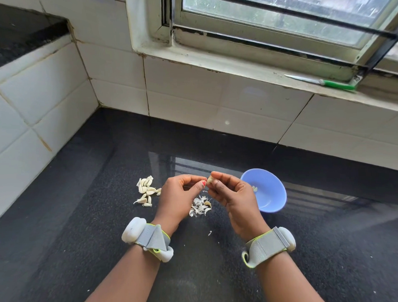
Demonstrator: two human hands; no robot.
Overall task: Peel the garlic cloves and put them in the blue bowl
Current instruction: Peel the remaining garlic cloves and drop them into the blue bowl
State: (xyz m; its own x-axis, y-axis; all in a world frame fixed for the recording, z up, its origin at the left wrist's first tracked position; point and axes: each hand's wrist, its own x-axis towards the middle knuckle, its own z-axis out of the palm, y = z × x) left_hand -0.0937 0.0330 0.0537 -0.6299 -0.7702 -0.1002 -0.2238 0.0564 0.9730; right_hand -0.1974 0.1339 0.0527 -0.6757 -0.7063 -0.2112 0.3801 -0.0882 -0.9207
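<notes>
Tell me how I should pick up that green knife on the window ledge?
Grip the knife by its green handle, at the right-hand end, and come down from above. It lies flat along the window ledge with its pale blade pointing left, so the handle is probably the safe part and fingers stay away from the edge.

Garlic clove [210, 180] pinched beside blue bowl [268, 198], perhaps half-peeled.

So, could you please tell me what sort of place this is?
Probably a home kitchen: a polished black stone countertop, white glazed wall tiles, and a green-handled knife on the windowsill.
</notes>
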